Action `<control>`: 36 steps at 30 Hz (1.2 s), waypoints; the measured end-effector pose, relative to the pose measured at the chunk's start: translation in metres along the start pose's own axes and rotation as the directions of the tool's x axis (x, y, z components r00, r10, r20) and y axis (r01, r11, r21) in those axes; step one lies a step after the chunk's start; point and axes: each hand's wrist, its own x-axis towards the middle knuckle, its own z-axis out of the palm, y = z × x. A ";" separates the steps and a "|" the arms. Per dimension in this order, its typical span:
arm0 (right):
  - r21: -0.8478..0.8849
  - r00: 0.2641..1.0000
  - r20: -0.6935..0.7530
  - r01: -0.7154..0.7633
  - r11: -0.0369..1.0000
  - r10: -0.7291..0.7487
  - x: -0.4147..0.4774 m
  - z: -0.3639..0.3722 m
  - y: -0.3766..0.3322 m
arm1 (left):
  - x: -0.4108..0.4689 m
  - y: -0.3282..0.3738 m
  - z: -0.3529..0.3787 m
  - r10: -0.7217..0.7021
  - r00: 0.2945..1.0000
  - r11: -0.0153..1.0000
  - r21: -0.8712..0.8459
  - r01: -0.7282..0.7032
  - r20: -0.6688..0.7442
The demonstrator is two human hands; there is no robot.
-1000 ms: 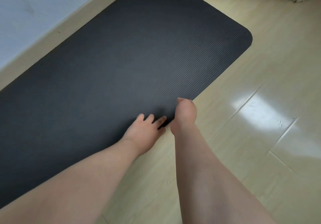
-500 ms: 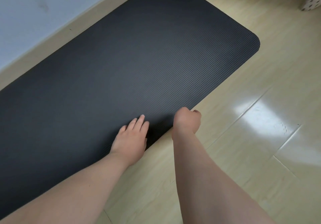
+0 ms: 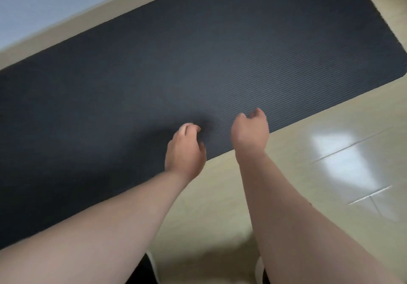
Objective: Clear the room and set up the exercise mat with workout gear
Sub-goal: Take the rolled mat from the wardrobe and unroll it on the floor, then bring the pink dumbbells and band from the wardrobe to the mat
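Exercise mat [image 3: 198,63] lies unrolled on the floor [image 3: 319,206] along the wall [image 3: 33,1], long axis running lower-left to upper-right, near long edge under both loosely curled, empty hands, left hand [image 3: 186,149] further over it than right hand [image 3: 250,131].

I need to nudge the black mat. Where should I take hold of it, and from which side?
Take the mat by its near long edge, coming from the floor side where the left hand and right hand hover. It lies flat, so slide under that edge and pinch it. The far edge runs close along the wall, leaving little room.
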 end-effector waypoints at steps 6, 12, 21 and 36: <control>-0.220 0.942 0.334 0.036 0.975 0.040 -0.174 -0.022 -0.060 | -0.137 -0.045 -0.142 -0.458 0.885 0.813 -0.365 0.453 0.077; -0.410 0.806 0.586 0.211 0.887 0.079 -0.356 -0.049 -0.204 | -0.270 -0.038 -0.331 -0.772 0.631 0.393 -0.723 0.568 0.076; -0.280 0.508 0.850 0.659 0.698 -0.139 -0.645 -0.117 -0.400 | -0.477 0.009 -0.610 -0.849 0.523 0.242 -0.938 0.249 -0.080; -0.003 0.214 0.919 0.845 0.535 -0.332 -0.932 -0.049 -0.426 | -0.686 -0.128 -0.768 -0.930 0.319 0.149 -0.980 -0.128 -0.183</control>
